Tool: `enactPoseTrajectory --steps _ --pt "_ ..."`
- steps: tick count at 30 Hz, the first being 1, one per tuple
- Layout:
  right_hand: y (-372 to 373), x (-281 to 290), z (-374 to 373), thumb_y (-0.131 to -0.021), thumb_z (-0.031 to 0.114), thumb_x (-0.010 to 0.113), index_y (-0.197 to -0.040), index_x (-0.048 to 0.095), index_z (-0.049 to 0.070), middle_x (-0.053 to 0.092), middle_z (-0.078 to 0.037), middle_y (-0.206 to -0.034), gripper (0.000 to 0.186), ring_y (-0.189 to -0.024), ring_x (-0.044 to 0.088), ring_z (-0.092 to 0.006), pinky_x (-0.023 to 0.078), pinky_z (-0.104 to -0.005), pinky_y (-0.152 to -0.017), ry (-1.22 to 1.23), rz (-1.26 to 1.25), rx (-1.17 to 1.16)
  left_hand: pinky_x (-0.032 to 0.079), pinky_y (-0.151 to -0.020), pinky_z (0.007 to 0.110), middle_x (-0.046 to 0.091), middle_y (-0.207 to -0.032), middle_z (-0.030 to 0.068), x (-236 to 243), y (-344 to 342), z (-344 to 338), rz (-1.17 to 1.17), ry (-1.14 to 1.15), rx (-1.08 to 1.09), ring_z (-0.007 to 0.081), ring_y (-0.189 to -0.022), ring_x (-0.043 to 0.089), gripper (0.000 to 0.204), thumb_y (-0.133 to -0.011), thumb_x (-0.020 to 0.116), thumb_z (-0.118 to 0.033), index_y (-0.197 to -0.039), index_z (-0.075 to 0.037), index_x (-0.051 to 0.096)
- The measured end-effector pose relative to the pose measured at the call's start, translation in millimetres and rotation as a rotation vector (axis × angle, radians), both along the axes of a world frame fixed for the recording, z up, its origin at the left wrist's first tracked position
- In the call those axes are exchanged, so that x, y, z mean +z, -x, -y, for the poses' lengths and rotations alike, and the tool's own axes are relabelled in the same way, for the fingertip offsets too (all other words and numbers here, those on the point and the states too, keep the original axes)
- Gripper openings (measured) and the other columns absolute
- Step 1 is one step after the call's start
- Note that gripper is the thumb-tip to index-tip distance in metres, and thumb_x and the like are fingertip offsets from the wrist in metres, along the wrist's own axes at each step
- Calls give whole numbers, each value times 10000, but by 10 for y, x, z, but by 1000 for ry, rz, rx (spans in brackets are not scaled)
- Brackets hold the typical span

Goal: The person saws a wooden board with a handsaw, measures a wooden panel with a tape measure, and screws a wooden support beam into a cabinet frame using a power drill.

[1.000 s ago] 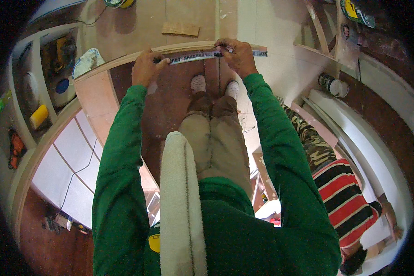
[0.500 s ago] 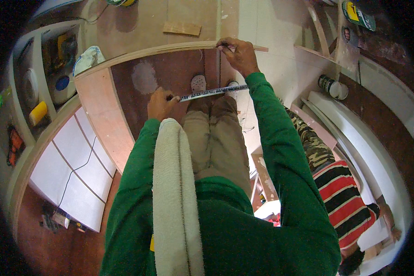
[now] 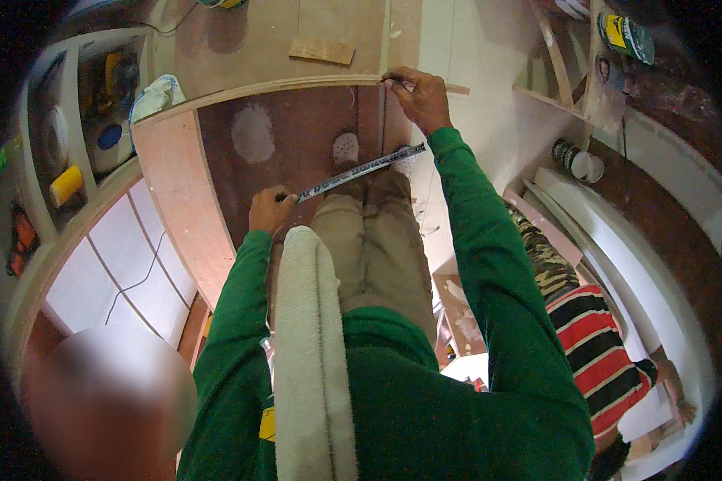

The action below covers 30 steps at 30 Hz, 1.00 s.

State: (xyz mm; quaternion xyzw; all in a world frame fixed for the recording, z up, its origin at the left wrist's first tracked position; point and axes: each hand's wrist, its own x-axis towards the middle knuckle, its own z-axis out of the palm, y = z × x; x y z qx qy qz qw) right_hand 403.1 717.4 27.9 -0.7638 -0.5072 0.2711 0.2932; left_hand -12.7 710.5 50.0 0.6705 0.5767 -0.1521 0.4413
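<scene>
My left hand (image 3: 273,210) is closed round one end of a long, flat silver strip with dark markings (image 3: 361,172). The strip slants up to the right across my thighs, and its far end stops just short of my right forearm. At the curved edge of a wooden panel (image 3: 281,83), my right hand (image 3: 419,98) pinches its thumb and fingers together. Whatever is between those fingertips is too small to make out. A thin wooden piece (image 3: 457,89) sticks out past the panel edge beside that hand.
A loose wood offcut (image 3: 322,51) lies on the surface beyond. Left of me are a pale plywood side (image 3: 172,192) and a shelf with a yellow roller (image 3: 66,186). At right are a can (image 3: 578,160) and another person in a striped shirt (image 3: 594,345).
My left hand has moved left and nearer to me with the strip. The strip now slants more steeply, and its far end shows clear of my right sleeve. My right hand stays almost in place.
</scene>
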Motion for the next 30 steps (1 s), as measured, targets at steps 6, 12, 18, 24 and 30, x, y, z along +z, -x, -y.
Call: enactPoseTrajectory --steps 6,12,18,24,30 --pt "9 59 -9 -931 166 784 -1125 816 120 815 -123 -1006 203 -920 783 -273 612 -372 -858 -13 21 71 556 -749 480 761 -843 205 55 96 155 -6 94 58 361 -773 745 326 -886 773 -356 -971 -45 817" --pt "34 34 41 -929 176 785 -1089 818 98 814 -119 -977 181 -905 786 -263 608 -369 -859 -26 -102 -44 555 -744 451 770 -853 196 91 178 415 -10 116 115 324 -763 743 329 -886 778 -351 -972 -37 825" --pt "140 227 -15 -943 191 779 -1081 816 75 820 -116 -982 184 -904 795 -215 610 -352 -864 13 13 66 557 -760 428 773 -857 194 275 464 973 68 17 270 311 -772 747 352 -894 770 -363 -959 -20 812" --pt "-26 135 67 -948 191 777 -1077 808 47 819 -117 -976 195 -941 802 -216 613 -348 -870 -23 -63 28 555 -768 438 778 -882 179 567 386 1560 12 3 307 307 -792 735 417 -884 776 -431 -959 -22 804" --pt "-80 87 32 -931 123 770 -1114 803 -1 816 -114 -1018 224 -926 763 -191 596 -329 -881 -80 -179 45 522 -729 392 751 -807 119 568 673 2272 -29 -21 520 223 -761 688 413 -894 776 -456 -942 -47 820"
